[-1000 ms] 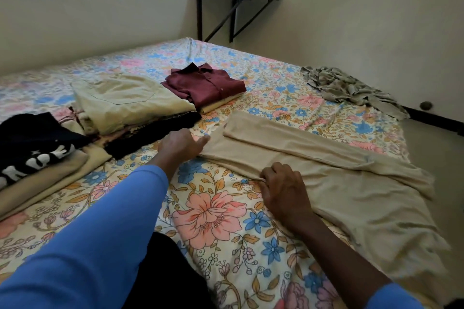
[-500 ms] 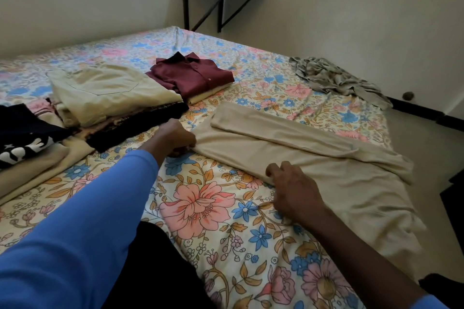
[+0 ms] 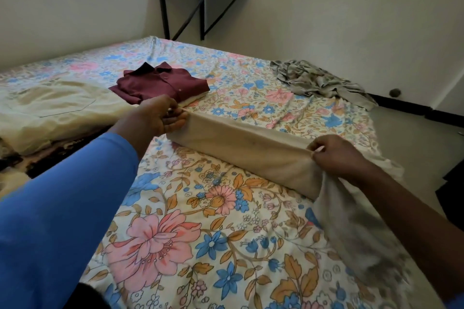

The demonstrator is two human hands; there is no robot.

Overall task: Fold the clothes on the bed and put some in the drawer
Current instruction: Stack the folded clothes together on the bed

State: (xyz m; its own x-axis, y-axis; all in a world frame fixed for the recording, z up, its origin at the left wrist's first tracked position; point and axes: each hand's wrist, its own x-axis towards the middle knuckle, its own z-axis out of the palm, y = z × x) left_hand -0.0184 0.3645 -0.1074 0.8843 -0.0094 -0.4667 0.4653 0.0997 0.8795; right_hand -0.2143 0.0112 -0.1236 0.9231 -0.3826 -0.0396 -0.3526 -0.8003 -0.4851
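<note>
Pinching one end of the beige garment, your left hand holds its upper edge raised off the bed. Your right hand pinches the same edge at the other end, so the cloth stands stretched between them, its lower part resting on the floral sheet and its right portion trailing under your right forearm. Just beyond your left hand lies a folded maroon shirt, beside it a folded cream garment. A crumpled grey cloth lies at the bed's far right.
</note>
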